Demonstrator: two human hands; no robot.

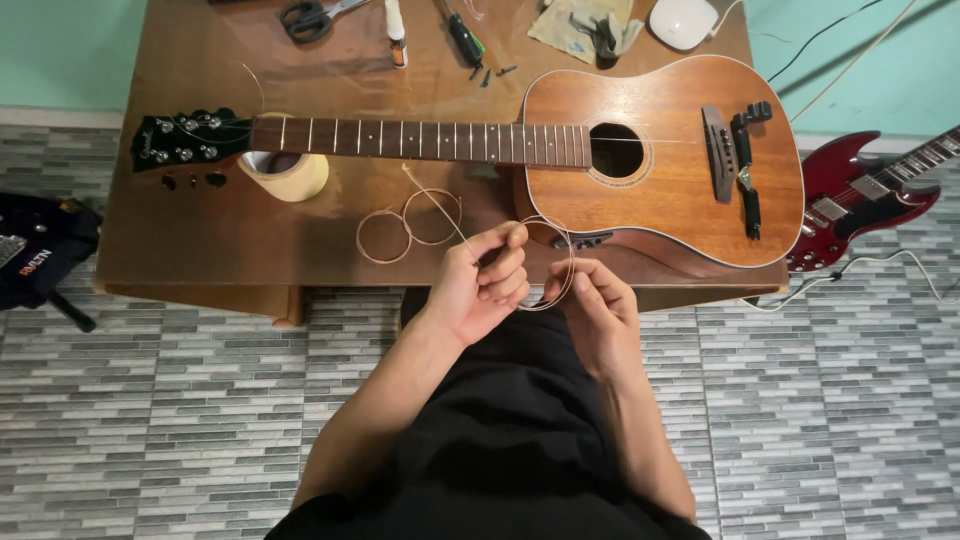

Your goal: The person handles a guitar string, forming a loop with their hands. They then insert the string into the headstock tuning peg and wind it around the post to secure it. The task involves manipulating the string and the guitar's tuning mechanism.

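My left hand (482,278) and my right hand (598,305) both pinch a coiled guitar string (567,262) just in front of the table's near edge. The coil stands as a thin loop between the two hands. Its loose end runs up and left across the wooden table (200,230) toward the guitar neck. Two more string coils (410,225) lie flat on the table to the left of my hands. An acoustic guitar (670,160) lies across the table, body to the right, black headstock (185,140) to the left.
A roll of tape (290,175) sits under the guitar neck. Scissors (310,18), a screwdriver (462,38), a cloth (585,25) and a white round device (683,22) lie at the table's far edge. A red electric guitar (870,195) leans at the right. A black bag (40,250) lies on the left.
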